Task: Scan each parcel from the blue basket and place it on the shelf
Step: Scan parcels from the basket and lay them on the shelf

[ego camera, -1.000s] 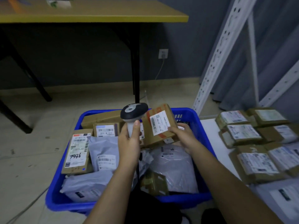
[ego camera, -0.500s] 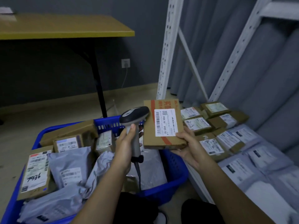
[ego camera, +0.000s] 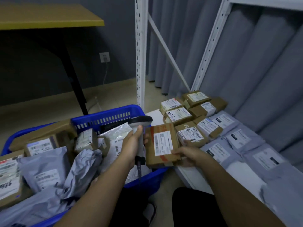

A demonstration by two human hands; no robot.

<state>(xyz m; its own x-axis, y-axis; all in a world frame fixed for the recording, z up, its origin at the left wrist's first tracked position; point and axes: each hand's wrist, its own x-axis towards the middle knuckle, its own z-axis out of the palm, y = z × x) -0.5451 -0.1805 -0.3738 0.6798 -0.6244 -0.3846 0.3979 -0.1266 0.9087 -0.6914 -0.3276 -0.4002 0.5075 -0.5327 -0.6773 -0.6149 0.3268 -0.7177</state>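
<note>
- Cardboard parcel (ego camera: 161, 145) with a white label sits in my right hand (ego camera: 188, 155), fingers pinching its near-right corner; it hangs between the blue basket (ego camera: 105, 117) and the shelf (ego camera: 185, 172), not yet set down.
- My left hand (ego camera: 131, 147) has its fingers wrapped round the scanner (ego camera: 139, 126) handle, head just above the parcel's left edge.
- Done, I judge: a good many boxes (ego camera: 177, 114) and grey mailers (ego camera: 242, 139) lie in rows on the shelf.
- Left: the basket is crowded with grey mailer bags (ego camera: 44, 169) and boxes, so I reckon roughly half remains.
- Whether this label has been read I cannot tell.
</note>
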